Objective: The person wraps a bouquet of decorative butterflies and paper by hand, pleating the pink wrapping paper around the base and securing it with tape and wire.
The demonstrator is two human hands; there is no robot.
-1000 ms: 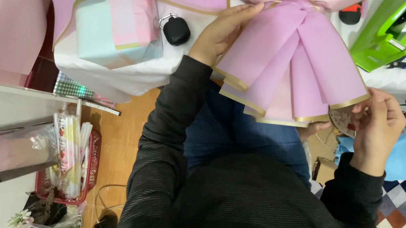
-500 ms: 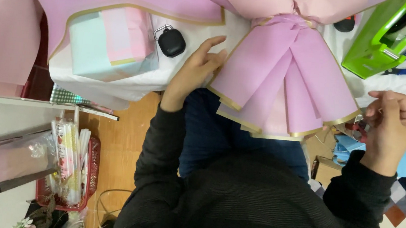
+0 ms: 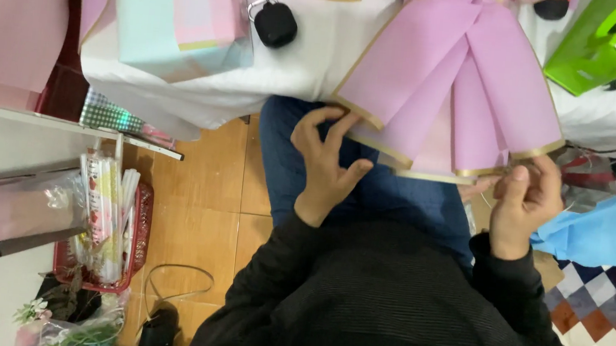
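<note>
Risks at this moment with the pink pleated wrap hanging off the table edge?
1. The pink pleated wrap overhangs the table edge; only the right hand pinches its gold-trimmed corner, so the pleats may fan apart or slide off.
2. The left hand is open just below the left hem, apparently not gripping it, so that side may droop.
3. The black key fob lies near the wrap and could get dragged.

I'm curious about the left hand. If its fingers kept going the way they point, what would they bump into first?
Probably the gold-trimmed lower edge of the pink wrapping paper. The left hand points its fingers up toward that edge, very close by, though depth is hard to judge.
</note>
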